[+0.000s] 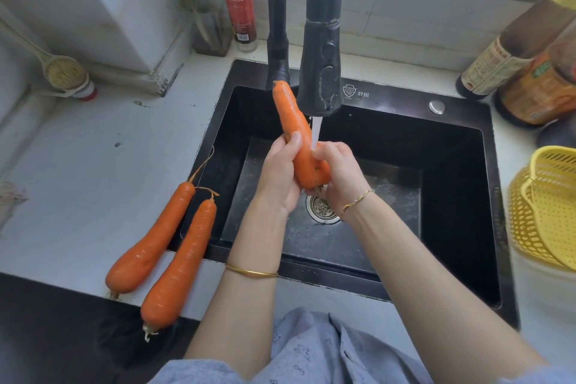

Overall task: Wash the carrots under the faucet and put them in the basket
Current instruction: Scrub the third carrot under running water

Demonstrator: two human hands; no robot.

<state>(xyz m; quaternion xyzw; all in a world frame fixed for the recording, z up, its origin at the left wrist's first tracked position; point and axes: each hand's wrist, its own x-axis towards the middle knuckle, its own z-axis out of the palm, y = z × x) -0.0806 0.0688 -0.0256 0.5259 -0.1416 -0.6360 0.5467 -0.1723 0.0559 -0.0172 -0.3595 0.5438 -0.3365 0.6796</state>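
Over the sink (452, 171), the left hand (279, 178) and right hand (339, 171) gripped one carrot (294, 121). The basket (548, 212), right of them, was cropped.

Carrots (296, 134) (149, 243) (180, 265) x3, bottles (240, 9) (505, 59) (542, 87) x3, hands (277, 174) (339, 174) x2; basket (530, 227), faucet (321, 72), sink (405, 100) 1 ea.

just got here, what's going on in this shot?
A person is washing one carrot over the black sink, under the running faucet. The left hand grips its middle and the right hand its thick lower end. Two other carrots lie side by side on the counter left of the sink, partly over its rim. The yellow basket stands at the right; no carrot shows in it.
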